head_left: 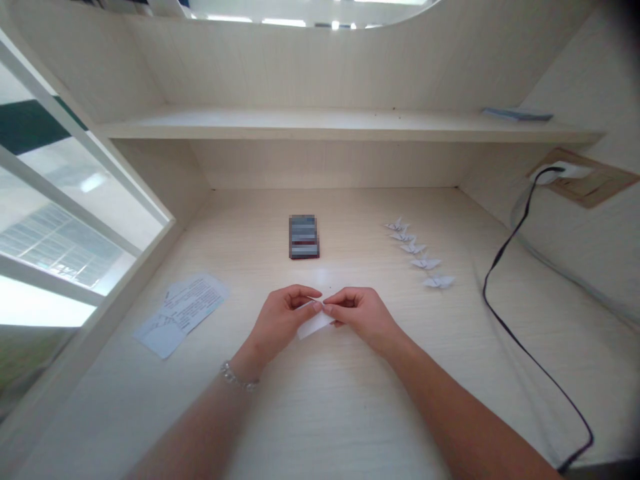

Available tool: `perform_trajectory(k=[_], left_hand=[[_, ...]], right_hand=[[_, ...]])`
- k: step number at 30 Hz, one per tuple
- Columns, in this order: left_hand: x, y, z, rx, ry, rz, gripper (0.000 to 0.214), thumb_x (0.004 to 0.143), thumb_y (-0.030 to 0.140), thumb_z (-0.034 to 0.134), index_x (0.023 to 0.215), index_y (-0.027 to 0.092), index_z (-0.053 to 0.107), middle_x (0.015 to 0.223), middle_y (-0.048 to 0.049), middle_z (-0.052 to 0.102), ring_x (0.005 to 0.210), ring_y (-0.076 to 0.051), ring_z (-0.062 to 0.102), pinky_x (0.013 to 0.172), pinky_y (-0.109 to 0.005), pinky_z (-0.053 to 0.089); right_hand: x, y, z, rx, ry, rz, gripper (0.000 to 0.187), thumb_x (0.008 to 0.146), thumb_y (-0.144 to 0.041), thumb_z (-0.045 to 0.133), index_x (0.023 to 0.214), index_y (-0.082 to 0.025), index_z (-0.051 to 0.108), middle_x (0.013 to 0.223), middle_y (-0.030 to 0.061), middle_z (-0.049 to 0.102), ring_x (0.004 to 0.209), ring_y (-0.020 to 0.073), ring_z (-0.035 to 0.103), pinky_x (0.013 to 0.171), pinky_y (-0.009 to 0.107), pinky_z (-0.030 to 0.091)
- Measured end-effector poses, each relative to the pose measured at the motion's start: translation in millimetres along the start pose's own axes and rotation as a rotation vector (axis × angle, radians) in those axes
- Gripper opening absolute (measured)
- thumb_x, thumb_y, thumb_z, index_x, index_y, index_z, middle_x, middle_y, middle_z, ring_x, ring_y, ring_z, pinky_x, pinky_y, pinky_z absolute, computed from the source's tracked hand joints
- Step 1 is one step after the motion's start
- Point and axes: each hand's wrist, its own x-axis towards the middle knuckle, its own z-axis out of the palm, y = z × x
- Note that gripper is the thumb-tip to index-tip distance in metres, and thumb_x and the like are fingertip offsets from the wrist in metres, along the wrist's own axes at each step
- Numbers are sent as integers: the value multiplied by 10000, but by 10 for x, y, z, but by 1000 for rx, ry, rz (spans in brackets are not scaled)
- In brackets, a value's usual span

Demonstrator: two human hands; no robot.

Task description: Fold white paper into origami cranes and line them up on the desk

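Observation:
A small folded piece of white paper [314,324] is pinched between both hands above the middle of the desk. My left hand [286,313] closes thumb and fingers on its upper left side, and a bracelet circles that wrist. Thumb and fingertips of my right hand [361,313] grip the paper's upper right corner, meeting the left fingertips. Part of the paper is hidden behind the fingers. Off to the right, several folded white paper cranes [425,263] stand in a slanting row on the desk.
A phone-like dark rectangle [304,237], pixelated, lies beyond the hands. Printed paper sheets [183,310] rest at the left. A black cable [505,327] runs from the wall socket [585,177] down the right side. Above the desk [320,413] spans a shelf [320,127]; a barred window [60,187] borders the left.

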Motion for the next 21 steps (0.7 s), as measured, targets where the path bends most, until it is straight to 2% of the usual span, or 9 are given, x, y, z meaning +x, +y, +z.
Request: perform_trajectory(k=[12, 21], left_hand=[[3, 9, 0, 5, 43, -38, 244, 655, 252, 668, 868, 136, 639, 769, -58, 694, 664, -145, 625, 605, -233, 461], [19, -22, -6, 38, 82, 46, 242, 677, 296, 651, 857, 137, 628, 757, -58, 683, 680, -154, 623, 627, -251, 469]], right_hand=[[-11, 0, 10, 22, 0, 31, 257, 567, -320, 734, 744, -137, 698, 638, 30, 657, 557, 109, 582, 561, 255, 496], [-14, 14, 49, 17, 27, 11, 277, 549, -315, 747, 751, -135, 686, 623, 28, 652, 547, 113, 575, 550, 255, 473]])
